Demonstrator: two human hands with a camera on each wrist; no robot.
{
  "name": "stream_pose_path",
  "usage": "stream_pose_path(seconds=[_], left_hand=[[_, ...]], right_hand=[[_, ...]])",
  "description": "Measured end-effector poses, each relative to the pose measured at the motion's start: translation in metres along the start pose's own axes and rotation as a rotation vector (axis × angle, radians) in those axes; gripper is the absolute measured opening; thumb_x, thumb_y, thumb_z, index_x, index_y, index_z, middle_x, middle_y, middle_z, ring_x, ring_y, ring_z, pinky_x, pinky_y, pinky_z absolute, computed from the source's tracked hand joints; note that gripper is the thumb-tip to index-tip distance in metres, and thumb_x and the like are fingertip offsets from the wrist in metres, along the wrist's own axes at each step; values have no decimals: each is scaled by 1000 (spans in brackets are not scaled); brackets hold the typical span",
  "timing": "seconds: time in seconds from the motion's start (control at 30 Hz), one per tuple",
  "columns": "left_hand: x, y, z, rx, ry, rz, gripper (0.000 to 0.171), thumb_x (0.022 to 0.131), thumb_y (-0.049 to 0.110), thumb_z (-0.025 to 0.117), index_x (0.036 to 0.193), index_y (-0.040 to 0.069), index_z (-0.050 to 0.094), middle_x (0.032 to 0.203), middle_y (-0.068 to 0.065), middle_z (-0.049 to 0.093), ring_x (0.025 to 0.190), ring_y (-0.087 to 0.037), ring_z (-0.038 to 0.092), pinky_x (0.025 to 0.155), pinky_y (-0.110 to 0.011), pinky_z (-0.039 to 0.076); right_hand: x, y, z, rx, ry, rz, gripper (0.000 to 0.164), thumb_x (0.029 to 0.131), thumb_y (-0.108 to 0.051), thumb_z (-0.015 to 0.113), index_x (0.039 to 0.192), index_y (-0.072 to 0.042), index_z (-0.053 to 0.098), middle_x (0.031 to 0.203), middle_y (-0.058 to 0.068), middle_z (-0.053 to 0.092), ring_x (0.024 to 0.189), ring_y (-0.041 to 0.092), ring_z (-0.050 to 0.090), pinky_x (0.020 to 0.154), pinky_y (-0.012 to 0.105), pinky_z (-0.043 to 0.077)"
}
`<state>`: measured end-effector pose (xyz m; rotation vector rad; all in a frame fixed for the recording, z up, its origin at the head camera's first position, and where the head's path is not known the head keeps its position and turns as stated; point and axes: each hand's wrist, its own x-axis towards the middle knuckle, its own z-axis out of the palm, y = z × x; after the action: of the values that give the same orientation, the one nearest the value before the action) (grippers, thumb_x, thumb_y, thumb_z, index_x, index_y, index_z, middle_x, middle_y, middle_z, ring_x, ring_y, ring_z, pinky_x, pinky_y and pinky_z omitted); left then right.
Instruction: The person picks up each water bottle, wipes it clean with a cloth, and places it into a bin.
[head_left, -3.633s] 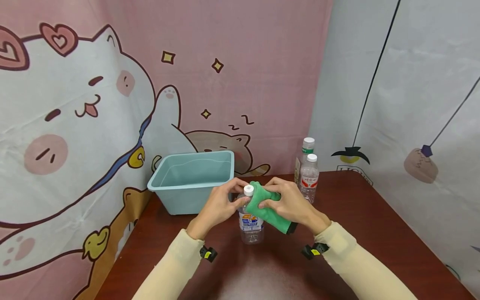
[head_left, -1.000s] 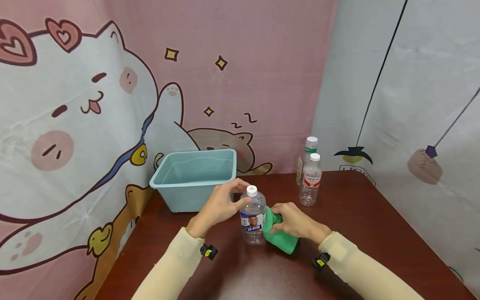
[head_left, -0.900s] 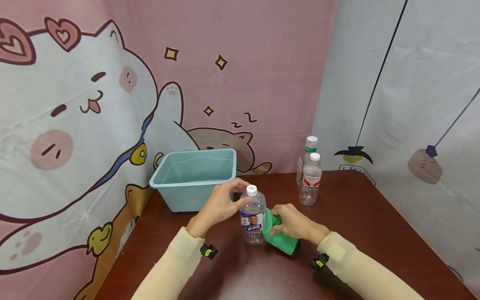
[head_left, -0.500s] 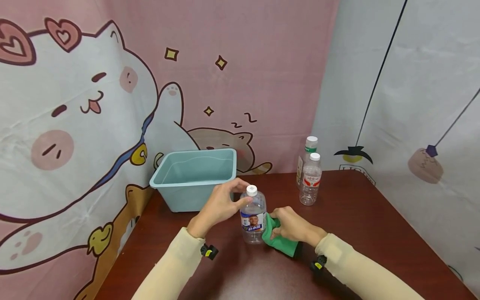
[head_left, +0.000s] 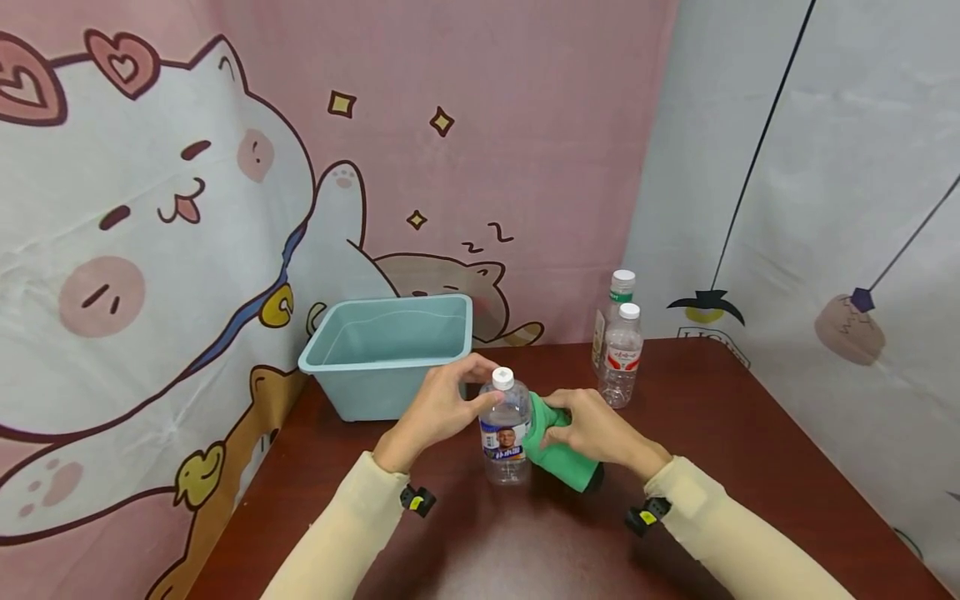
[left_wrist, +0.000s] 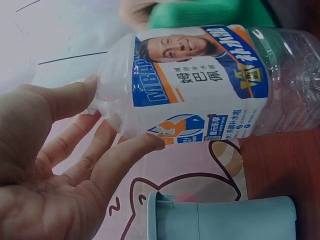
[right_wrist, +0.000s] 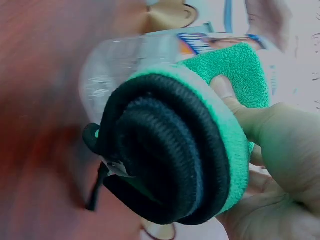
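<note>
My left hand (head_left: 446, 402) holds a clear plastic bottle (head_left: 507, 473) by its upper part, just under the white cap. The bottle stands upright on the table, its blue, white and orange label towards me. In the left wrist view the thumb and fingers of my left hand (left_wrist: 55, 170) curl round the neck and shoulder of the bottle (left_wrist: 200, 95). My right hand (head_left: 596, 427) grips a folded green cloth (head_left: 566, 463) against the bottle's right side. The right wrist view shows the cloth (right_wrist: 220, 135) loosely rolled, with a black edge, pinched by my right thumb.
A light blue plastic bin (head_left: 390, 392) stands behind my left hand. At the back right are a clear bottle with a red and white label (head_left: 621, 375) and, behind it, a green-banded bottle (head_left: 622, 287). The dark red table (head_left: 720, 467) meets curtains behind and at the right.
The cloth has gone from the bottle's neck down to its right side, and in the last half second moved slightly up. The bottle has turned, showing another label face. My left hand stays at the neck.
</note>
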<state>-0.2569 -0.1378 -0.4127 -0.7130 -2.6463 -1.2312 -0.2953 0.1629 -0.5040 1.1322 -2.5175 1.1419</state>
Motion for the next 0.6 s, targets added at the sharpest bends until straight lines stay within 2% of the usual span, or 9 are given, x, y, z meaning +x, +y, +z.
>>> stream_pose_path(seconds=[0.03,0.07,0.17,0.37,0.6], left_hand=[[0,0,0,3,0,0,34,105,25,91,136,20,78,132,-4,86,130,-30,82,116,-59,64],[0,0,0,3,0,0,34,105,25,91,136,20,78,132,-4,86,130,-30,82,116,-59,64],[-1,-1,0,0,-3,-1,33,105,26,91,136,21,79,132,-4,86,131,-31,82,116,-60,64],[-2,-2,1,-12,-8,6,31,106,27,90,135,22,79,133,-3,86,132,-31,82,114,-60,65],[-1,-2,0,-9,-13,26,28,108,25,88,134,23,78,134,-4,86,132,-32,82,114,-66,64]], right_hand=[[2,-4,-3,-15,12,9,46,96,-29,99,137,-11,86,117,-1,86,95,6,75,79,28,67],[4,-24,-11,-41,22,52,44,95,-22,100,135,-10,86,116,1,87,95,8,76,80,30,68],[9,-36,-19,-90,51,80,50,93,-17,101,139,-8,85,121,2,87,98,9,76,85,29,68],[19,-56,-29,-86,105,88,61,93,-26,102,148,-11,81,127,0,86,97,10,74,85,27,64],[26,-65,-26,-40,175,58,60,92,-31,102,146,-11,83,126,5,87,94,11,76,80,28,64]])
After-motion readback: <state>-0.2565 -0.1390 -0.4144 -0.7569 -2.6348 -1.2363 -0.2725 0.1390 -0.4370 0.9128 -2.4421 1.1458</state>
